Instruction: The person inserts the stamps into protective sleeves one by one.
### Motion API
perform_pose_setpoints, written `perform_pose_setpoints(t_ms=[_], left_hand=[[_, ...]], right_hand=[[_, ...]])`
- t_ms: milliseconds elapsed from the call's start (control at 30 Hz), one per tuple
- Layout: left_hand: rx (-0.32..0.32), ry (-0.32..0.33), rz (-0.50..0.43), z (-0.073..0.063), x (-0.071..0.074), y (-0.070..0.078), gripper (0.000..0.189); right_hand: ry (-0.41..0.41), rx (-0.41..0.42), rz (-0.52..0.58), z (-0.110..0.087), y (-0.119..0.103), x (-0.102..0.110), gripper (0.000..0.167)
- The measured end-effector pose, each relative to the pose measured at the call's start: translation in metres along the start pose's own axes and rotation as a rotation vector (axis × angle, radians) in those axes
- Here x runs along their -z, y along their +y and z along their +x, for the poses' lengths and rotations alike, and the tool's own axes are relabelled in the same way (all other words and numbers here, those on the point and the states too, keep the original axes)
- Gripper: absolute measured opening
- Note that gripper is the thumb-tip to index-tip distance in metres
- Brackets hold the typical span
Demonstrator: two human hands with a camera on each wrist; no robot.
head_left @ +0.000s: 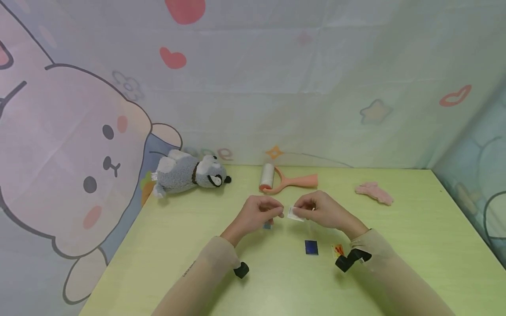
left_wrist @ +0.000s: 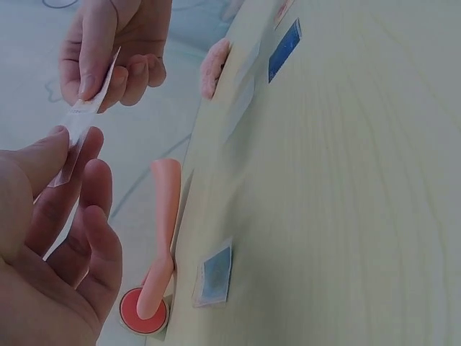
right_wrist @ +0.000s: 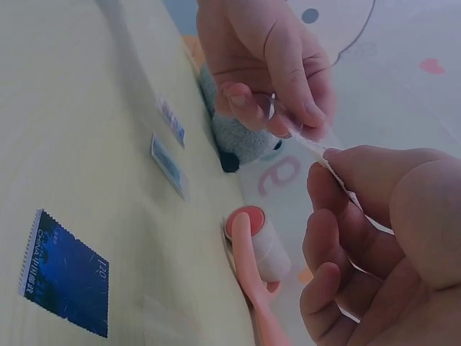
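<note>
The table (head_left: pixel 419 228) bears stamps (head_left: pixel 311 247), roller (head_left: pixel 291 181), plush (head_left: pixel 183 173), pink fabric (head_left: pixel 374 192).

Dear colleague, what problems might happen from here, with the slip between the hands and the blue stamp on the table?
The left hand and right hand both pinch the thin slip, so an uneven pull might crease or tear it. The blue stamp lies loose on the table, so a lowered right arm could push it away.

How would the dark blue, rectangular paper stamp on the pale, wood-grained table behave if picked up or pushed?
The dark blue stamp looks thin, so probably light and flexible. Its toothed edges may crease or tear. Lying flat on the smooth-looking table, it would likely slide rather than tip.
</note>
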State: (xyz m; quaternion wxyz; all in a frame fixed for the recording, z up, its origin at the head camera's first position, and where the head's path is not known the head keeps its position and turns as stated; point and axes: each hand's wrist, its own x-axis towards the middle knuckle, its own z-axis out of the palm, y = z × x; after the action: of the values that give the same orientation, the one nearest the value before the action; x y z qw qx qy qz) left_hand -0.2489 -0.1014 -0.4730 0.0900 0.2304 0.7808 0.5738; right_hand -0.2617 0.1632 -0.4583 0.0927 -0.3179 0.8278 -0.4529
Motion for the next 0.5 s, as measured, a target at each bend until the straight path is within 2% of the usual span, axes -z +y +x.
perform_pose_setpoints(t_ms=[300,500], left_hand=[[0.007,0.006,-0.016,-0.0008,-0.0009,0.0001,0.023],[0.003,0.002,-0.012,-0.0009,0.0,0.0009,0.024]], right_hand=[[0.055,-0.045,0.024,0.0,-0.0008,-0.0017,0.014],[0.079,-0.037,0.047,0.0021,-0.0016,-0.0025,0.011]])
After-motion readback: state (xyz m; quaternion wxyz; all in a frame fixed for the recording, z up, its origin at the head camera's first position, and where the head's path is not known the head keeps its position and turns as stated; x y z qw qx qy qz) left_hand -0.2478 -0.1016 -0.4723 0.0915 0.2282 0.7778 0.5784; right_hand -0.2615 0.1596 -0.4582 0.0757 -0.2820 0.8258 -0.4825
